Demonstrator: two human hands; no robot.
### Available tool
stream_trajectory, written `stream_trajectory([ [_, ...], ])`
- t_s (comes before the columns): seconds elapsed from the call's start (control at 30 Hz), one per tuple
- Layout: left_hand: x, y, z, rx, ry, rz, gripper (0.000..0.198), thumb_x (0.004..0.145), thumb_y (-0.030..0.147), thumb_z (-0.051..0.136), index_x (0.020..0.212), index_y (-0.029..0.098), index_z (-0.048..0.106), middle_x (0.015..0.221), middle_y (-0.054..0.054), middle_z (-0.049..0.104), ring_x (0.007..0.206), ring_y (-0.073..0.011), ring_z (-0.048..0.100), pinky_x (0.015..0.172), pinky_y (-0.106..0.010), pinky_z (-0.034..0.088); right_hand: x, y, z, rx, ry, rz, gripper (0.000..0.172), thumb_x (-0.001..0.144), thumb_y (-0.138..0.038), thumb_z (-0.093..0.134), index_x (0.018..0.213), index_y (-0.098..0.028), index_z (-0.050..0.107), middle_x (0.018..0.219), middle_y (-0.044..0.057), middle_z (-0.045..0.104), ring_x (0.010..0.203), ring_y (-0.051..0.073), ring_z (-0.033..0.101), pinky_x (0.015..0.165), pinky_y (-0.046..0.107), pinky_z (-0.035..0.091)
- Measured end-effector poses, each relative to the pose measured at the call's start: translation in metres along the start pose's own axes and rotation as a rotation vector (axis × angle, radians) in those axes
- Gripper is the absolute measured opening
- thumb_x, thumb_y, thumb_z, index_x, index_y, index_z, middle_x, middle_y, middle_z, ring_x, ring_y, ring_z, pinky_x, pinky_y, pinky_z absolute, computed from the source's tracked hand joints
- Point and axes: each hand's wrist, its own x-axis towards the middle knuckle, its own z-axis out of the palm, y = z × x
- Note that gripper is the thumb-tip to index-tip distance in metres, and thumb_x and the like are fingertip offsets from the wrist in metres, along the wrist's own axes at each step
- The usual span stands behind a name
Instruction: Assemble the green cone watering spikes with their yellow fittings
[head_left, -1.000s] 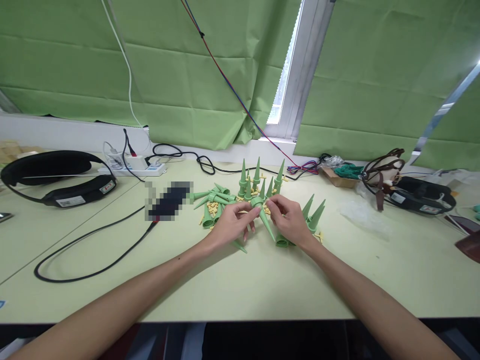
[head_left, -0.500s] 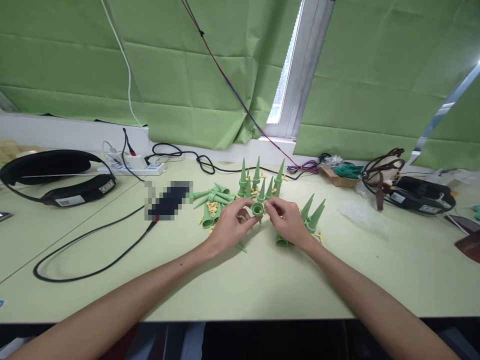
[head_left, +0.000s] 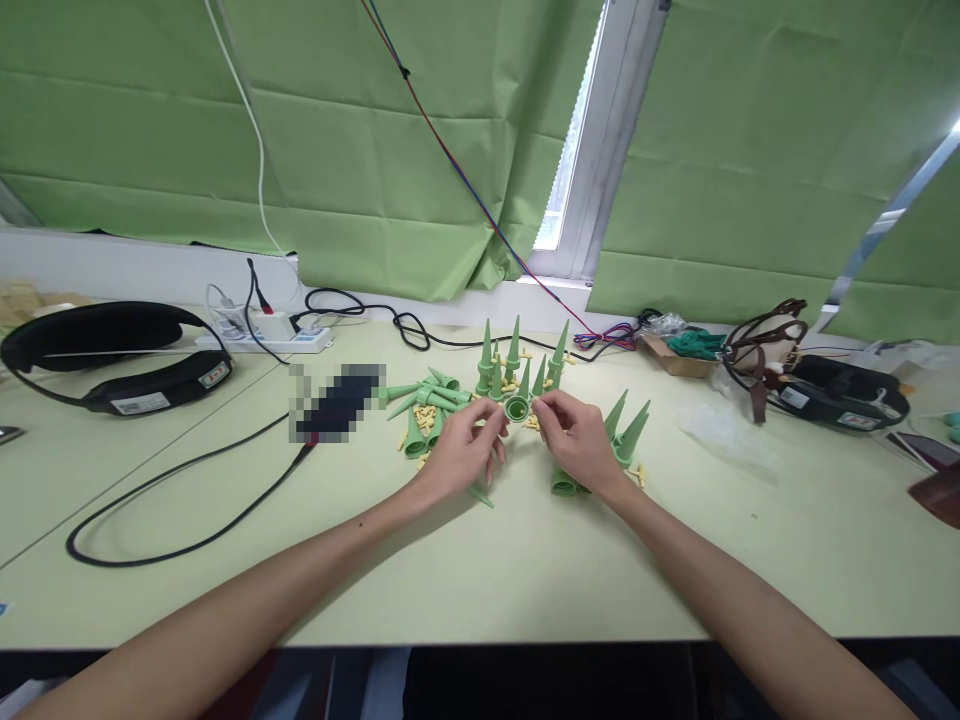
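My left hand point(head_left: 459, 452) and my right hand point(head_left: 576, 445) meet over the middle of the pale green table point(head_left: 480, 570). Between their fingertips is one green plastic cone point(head_left: 517, 407), its round open end facing me. Both hands pinch it from either side. Behind it stand several upright green cones point(head_left: 514, 362). More cones lie flat to the left point(head_left: 420, 405) among small yellow pieces point(head_left: 426, 414). Two cones point(head_left: 627, 430) stand just right of my right hand, and another lies under it point(head_left: 562, 484).
A black headset point(head_left: 112, 365) lies at the left, with a white power strip point(head_left: 262, 330) and black cables point(head_left: 180, 480) nearby. A blurred dark item point(head_left: 337, 400) sits left of the cones. Bags, a clear plastic sheet point(head_left: 720, 430) and a second headset point(head_left: 840, 395) fill the right. Green curtains hang behind.
The held cone pointed its tip down toward me a second ago. It has since been turned so its open end faces me, and both hands have shifted slightly away.
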Motion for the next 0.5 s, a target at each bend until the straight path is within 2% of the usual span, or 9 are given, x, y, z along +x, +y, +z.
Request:
stream_trajectory([
  [0.1,0.0032,-0.0012,0.0001,-0.139,-0.047,-0.081,0.053,0.092,0.062,0.042,0.075,0.015,0.059,0.061,-0.003,0.059,0.044,-0.0133,0.057,0.035,-0.023,0.044,-0.0004,-0.0008,-0.0010,0.026,-0.008,-0.002,0.028,0.096,-0.039,0.048,0.078,-0.019,0.057,0.058,-0.003,0.049,0.050,0.011,0.042,0.050,0.025,0.034],
  [0.2,0.0040,0.0012,0.0009,-0.265,-0.100,-0.192,0.061,0.089,0.067,0.044,0.075,0.011,0.062,0.064,-0.007,0.061,0.049,-0.0157,0.060,0.034,-0.024,0.044,-0.0003,-0.0026,-0.0016,0.015,-0.040,-0.033,0.027,0.097,-0.037,0.048,0.079,-0.019,0.059,0.060,-0.002,0.052,0.052,0.011,0.044,0.053,0.025,0.037],
  [0.3,0.0032,0.0037,0.0018,-0.352,-0.120,-0.237,0.057,0.087,0.066,0.051,0.079,0.010,0.063,0.070,-0.009,0.064,0.051,-0.0153,0.060,0.036,-0.024,0.045,0.0000,-0.0036,-0.0018,-0.006,-0.069,-0.058,0.026,0.097,-0.035,0.048,0.080,-0.019,0.060,0.061,-0.002,0.053,0.053,0.011,0.045,0.054,0.025,0.037],
  [0.4,0.0029,0.0036,0.0015,-0.372,-0.114,-0.219,0.052,0.085,0.062,0.056,0.082,0.011,0.062,0.076,-0.008,0.066,0.052,-0.0144,0.061,0.037,-0.024,0.045,0.0001,-0.0033,-0.0017,-0.010,-0.077,-0.064,0.026,0.097,-0.034,0.048,0.079,-0.019,0.060,0.061,-0.002,0.052,0.054,0.011,0.044,0.054,0.025,0.036],
  [0.5,0.0025,0.0024,-0.0001,-0.328,-0.132,-0.185,0.048,0.086,0.060,0.057,0.086,0.012,0.062,0.067,-0.004,0.064,0.046,-0.0125,0.057,0.038,-0.024,0.045,0.0000,-0.0027,-0.0016,-0.008,-0.081,-0.058,0.027,0.097,-0.035,0.048,0.078,-0.019,0.059,0.060,-0.002,0.050,0.053,0.011,0.043,0.053,0.025,0.035],
])
